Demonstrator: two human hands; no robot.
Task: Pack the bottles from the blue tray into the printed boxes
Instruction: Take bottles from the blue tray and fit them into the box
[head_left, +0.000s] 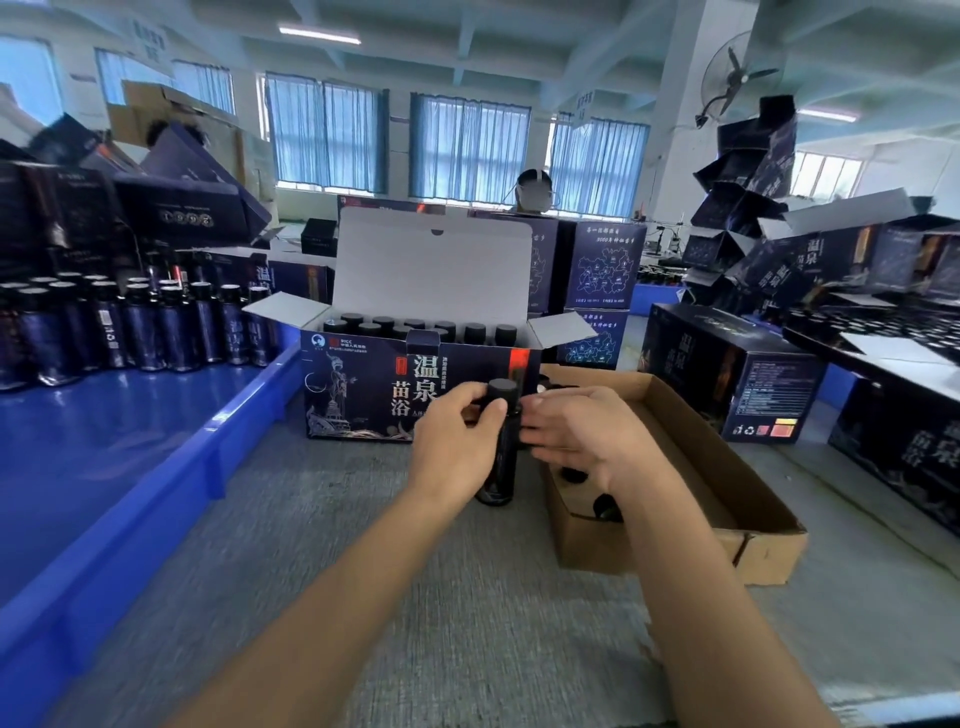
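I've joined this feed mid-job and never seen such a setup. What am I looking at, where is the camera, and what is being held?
No machine here: a person works with bare hands, and the single picture comes from a camera worn on their head, looking forward and down. The left hand grips a dark bottle upright; the right hand lays straight fingers against it. Behind stands an open printed box with packed bottles inside. Left, a blue tray holds loose bottles. Right lies a brown carton, all on a grey table.
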